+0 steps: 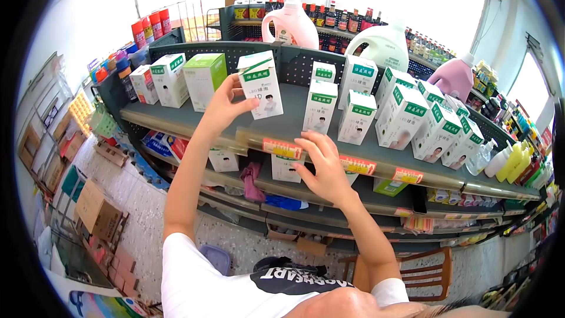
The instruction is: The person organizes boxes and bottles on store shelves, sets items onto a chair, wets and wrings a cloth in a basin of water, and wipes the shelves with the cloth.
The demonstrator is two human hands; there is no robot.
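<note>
Pinching the white-and-green carton by its left side with the left hand, pressing the thumb on the front and curling the fingers behind the edge; holding it at a slight tilt over the upper shelf, to the right of a bright green carton. Spreading the right hand loosely, grasping nothing, near a price label on the front edge. Risking a twist or slip of the carton by gripping one side only; risking a knock to the standing carton on its right by swinging wide; risking a snagged label by brushing the right fingertips along the edge. Losing sight of the left fingertips behind the carton; failing to tell contact from a narrow gap, both under its base and at the right fingertips. Seeing only part of a lower carton beside the right thumb, and hardly making out the small print.
</note>
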